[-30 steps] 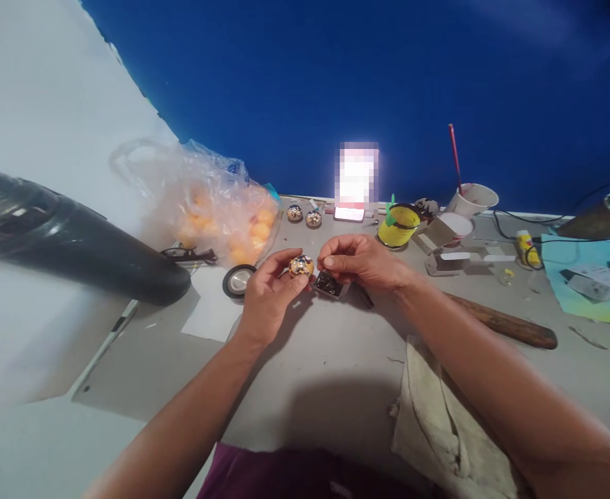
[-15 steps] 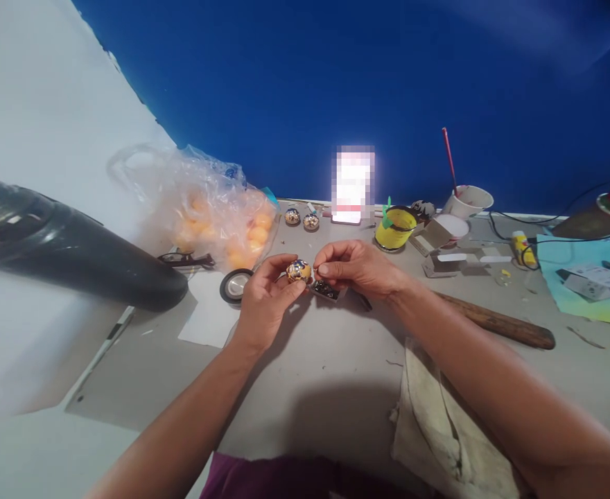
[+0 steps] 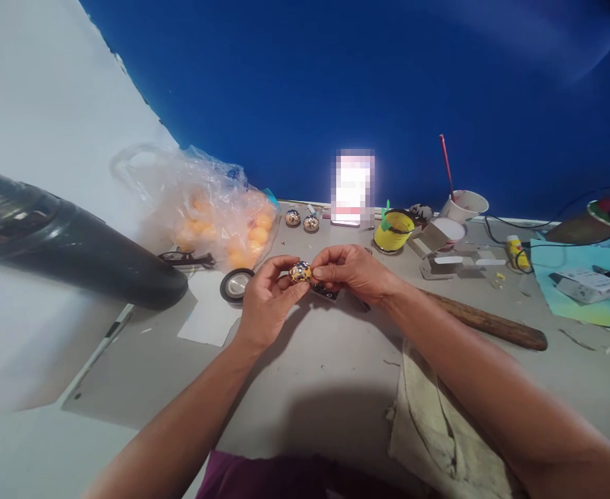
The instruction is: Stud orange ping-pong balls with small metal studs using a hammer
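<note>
The patterned ball (image 3: 300, 272) is grasped by the left fingers (image 3: 290, 298); the right fingers' (image 3: 328, 273) grip cannot be told. Dark pieces (image 3: 326, 291) are held in a box (image 3: 330, 298) just right.

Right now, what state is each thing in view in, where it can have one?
Patterned ball: held, partly covered in shiny pieces
Left grip: holding the ball
Right grip: pinched at the ball's side
Small tray: holding dark bits, partly hidden
Screen: lit, blurred
Plastic bag: holding orange balls
Red stick: leaning in a white cup
Yellow cup: upright
Carton: open
Cloth: rumpled
</note>
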### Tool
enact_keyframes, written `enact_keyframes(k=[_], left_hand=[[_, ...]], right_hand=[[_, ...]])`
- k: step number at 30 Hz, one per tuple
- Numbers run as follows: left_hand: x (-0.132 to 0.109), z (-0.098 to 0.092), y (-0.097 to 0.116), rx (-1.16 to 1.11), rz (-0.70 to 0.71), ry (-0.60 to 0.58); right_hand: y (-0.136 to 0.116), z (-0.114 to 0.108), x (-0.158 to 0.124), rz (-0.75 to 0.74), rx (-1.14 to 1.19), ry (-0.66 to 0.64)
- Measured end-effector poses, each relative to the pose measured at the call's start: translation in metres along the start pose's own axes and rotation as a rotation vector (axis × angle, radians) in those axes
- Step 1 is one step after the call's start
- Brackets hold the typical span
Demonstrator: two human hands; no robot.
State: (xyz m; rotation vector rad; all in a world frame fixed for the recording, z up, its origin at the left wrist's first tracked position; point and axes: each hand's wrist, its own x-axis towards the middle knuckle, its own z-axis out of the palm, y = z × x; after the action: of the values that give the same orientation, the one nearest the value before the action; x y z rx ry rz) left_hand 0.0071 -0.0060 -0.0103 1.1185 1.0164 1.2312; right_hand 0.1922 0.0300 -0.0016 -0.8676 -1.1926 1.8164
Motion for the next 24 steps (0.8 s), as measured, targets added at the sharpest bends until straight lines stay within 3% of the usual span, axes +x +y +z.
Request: enact_keyframes(k=[24], left_hand=[[0.0001,0.0006,-0.0023,0.029,-0.039,0.021]], right_hand=[[0.0054,-0.0001,0.0025,0.06,0.012,0.079]])
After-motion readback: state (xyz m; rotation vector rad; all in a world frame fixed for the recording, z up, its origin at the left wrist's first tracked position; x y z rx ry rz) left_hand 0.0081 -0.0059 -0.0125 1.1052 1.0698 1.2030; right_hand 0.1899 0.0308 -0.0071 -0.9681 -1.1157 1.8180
